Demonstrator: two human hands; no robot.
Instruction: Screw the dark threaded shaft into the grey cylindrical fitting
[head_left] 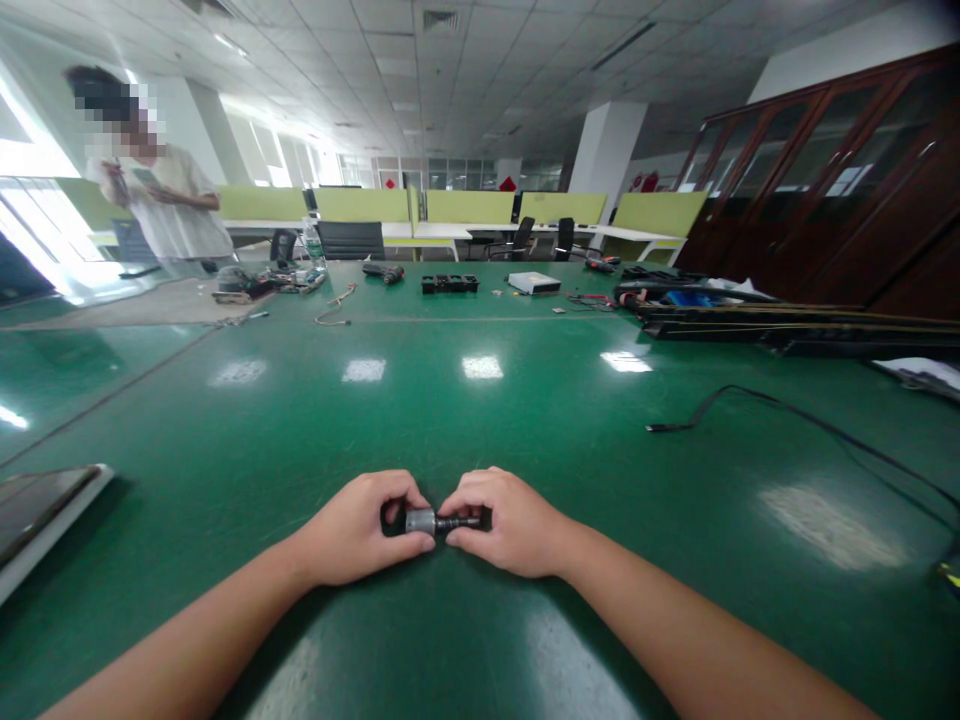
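Close in front of me, a small silver metal cylinder with a thinner dark ridged shaft (421,521) lies level between my hands; it looks like a small motor. My left hand (364,528) curls round the silver end, thumb below and fingers above. At the dark shaft end, the thumb and fingers of my right hand (511,524) close in from the right. Both hands rest low at the green tabletop (480,430). Whether the silver part and the shaft are one piece or two, I cannot tell.
A black cable (780,402) runs in from the right. At the left edge lies a flat screen-like panel (56,505). Further back are a power drill (383,271), a black frame (450,284), a silver box (534,283) and long dark bars (780,325). A person (176,195) stands back left.
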